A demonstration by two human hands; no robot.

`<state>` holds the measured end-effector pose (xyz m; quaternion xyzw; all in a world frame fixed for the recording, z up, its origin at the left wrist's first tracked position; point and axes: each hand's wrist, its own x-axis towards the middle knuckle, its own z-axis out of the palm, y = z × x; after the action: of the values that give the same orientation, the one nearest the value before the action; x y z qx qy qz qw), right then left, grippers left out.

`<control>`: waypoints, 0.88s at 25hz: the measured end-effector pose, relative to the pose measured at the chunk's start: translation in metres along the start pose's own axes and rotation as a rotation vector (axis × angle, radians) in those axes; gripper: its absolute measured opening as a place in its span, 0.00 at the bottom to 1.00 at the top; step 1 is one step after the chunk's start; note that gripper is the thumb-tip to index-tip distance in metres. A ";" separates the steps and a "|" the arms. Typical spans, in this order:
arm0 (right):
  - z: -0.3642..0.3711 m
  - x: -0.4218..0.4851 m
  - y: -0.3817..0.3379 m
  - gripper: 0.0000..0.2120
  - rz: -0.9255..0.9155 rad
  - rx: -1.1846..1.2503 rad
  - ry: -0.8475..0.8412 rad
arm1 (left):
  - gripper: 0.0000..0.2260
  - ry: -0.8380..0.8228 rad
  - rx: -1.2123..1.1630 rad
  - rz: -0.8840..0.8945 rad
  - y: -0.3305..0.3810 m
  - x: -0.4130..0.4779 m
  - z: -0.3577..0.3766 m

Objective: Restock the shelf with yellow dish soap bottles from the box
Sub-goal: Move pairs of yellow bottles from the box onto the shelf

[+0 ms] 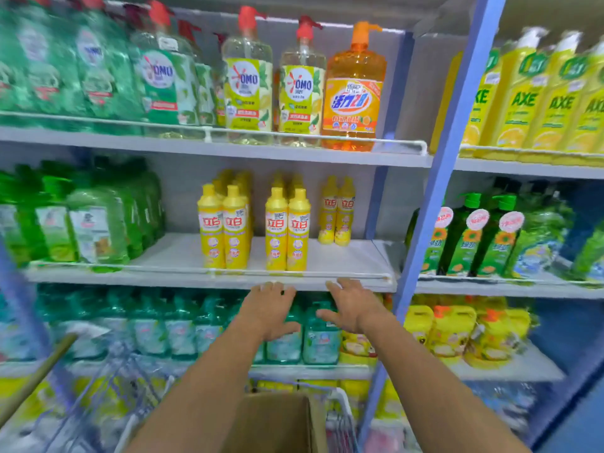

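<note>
Yellow dish soap bottles stand on the middle shelf (343, 256) in three groups: a left row (224, 228), a middle row (287, 230), and two bottles (336, 212) set further back at the right. My left hand (269, 310) and my right hand (351, 305) reach forward just below the shelf's front edge, fingers spread, holding nothing. The cardboard box (277, 423) sits below my forearms at the bottom centre; its contents are hidden.
Green bottles (94, 220) fill the shelf's left part. Large pump bottles (302, 83) stand on the shelf above, teal bottles (183, 328) below. A blue upright (434, 204) divides off the right bay. A wire cart (108, 397) holds the box.
</note>
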<state>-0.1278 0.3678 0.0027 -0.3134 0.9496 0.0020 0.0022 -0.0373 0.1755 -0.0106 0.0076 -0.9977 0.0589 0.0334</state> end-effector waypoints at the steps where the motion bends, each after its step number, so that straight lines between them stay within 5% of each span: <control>1: 0.008 -0.003 -0.019 0.40 -0.026 0.001 -0.004 | 0.38 -0.030 -0.010 -0.034 -0.010 -0.021 0.007; 9: 0.135 -0.031 -0.148 0.37 -0.181 0.134 -0.237 | 0.37 -0.324 -0.205 -0.291 -0.066 -0.148 0.123; 22: 0.395 -0.011 -0.132 0.34 -0.070 0.241 -0.761 | 0.34 -0.793 -0.450 -0.383 -0.049 -0.162 0.372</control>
<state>-0.0387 0.2701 -0.3924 -0.3199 0.8631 0.0067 0.3907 0.1007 0.0852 -0.3849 0.2051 -0.9023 -0.1724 -0.3378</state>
